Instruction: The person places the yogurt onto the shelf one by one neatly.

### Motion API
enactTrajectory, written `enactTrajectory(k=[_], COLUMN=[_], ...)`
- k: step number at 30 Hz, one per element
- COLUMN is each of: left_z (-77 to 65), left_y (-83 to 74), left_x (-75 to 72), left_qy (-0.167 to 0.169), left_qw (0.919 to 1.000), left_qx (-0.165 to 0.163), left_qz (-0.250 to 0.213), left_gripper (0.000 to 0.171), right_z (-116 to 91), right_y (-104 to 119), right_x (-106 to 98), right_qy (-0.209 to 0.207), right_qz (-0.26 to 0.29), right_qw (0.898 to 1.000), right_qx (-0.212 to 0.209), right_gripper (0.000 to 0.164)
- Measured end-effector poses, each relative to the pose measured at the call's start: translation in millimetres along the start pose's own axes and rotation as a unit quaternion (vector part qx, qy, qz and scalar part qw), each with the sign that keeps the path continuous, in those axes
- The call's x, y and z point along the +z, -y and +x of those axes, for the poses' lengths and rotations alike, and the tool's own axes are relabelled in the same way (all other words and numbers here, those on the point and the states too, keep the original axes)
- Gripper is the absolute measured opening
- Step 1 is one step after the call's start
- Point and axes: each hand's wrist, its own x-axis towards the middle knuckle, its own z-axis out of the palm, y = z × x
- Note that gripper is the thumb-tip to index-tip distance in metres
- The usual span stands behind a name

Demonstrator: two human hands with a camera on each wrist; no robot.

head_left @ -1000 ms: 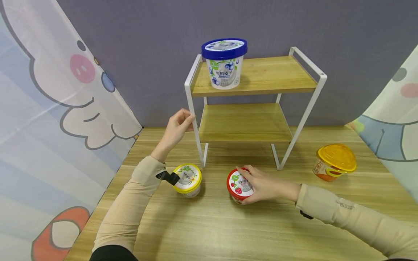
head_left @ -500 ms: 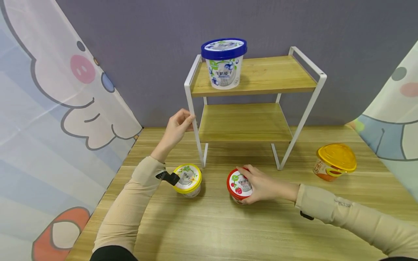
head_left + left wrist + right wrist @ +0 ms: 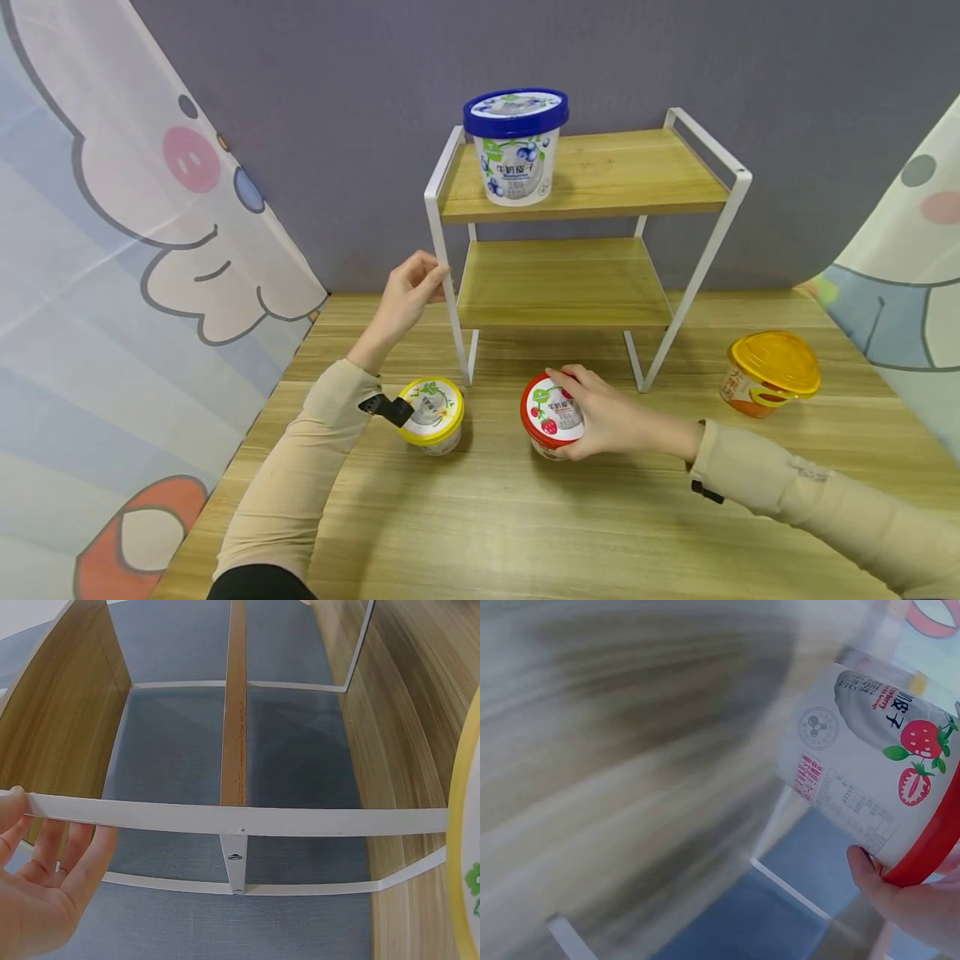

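My right hand (image 3: 600, 417) grips a white tub (image 3: 870, 765) with a red lid (image 3: 553, 408) and strawberry print, fingers and thumb around its rim. The tub's base looks slightly off the table. With thumb and fingers, my left hand (image 3: 408, 287) pinches the front left post (image 3: 330, 821) of a two-tier rack with white metal frame and wooden boards. Below the left wrist, a yellow-lidded tub (image 3: 431, 410) stands on the table; its lid edge (image 3: 466, 825) shows at the right of the left wrist view.
On the rack's top board (image 3: 630, 171) stands a blue-lidded tub (image 3: 516, 150) with blueberry print. The lower board (image 3: 562, 283) is behind the post. An orange-yellow lidded cup (image 3: 771, 372) sits at the table's right. Printed curtains (image 3: 135, 275) hang at both sides.
The right hand and red-lidded tub have risen slightly and shifted a little away from me. My left hand stays on the post, and the other tubs have not moved.
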Motion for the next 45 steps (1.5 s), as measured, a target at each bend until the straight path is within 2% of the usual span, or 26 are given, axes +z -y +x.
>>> enactTrajectory(k=[21,34,45], left_z=[0.1,-0.2,-0.1], left_y=[0.1,0.9,0.7], left_x=[-0.5,-0.7,-0.3], left_qy=[-0.001,0.003,0.002], left_qw=[0.9999,1.0000,1.0000], left_qx=[-0.003,0.001,0.001], left_qz=[0.012,0.003,0.000], left_gripper=[0.023,0.020,0.020], right_z=[-1,-3,5], right_y=[40,62,74], right_x=[-94,-147,-190], right_qy=[0.003,-0.002,-0.018], right_qz=[-0.010,0.007,-0.003], right_qw=[0.999,0.997,0.991], right_qx=[0.042,0.078,0.135], right_gripper=[0.093,0.094,0.091])
